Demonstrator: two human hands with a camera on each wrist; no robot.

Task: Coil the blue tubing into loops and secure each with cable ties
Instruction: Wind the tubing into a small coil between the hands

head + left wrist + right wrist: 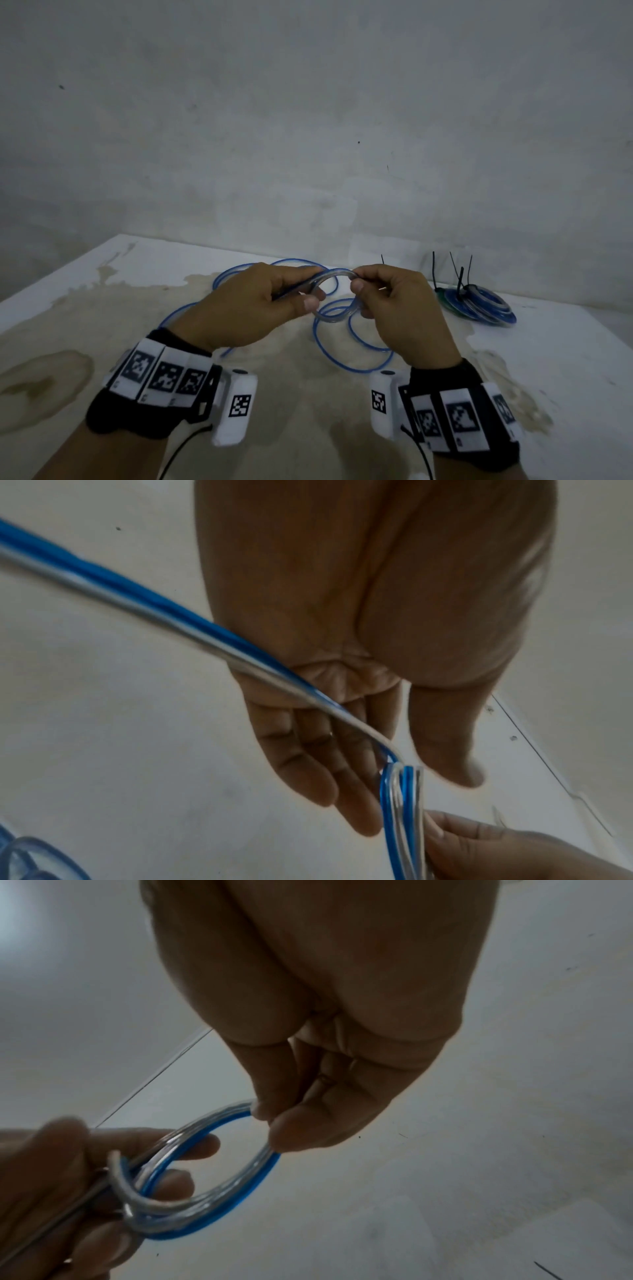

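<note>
A small coil [334, 274] of blue-and-clear tubing is hanging in the air above the counter [102, 274], several turns lying side by side, held at opposite sides. The loose tubing [352, 353] is trailing from it and sprawling in wide loops on the counter. Finished coils [479, 305] are lying stacked to the right, black ties [459, 279] sticking up from them.
</note>
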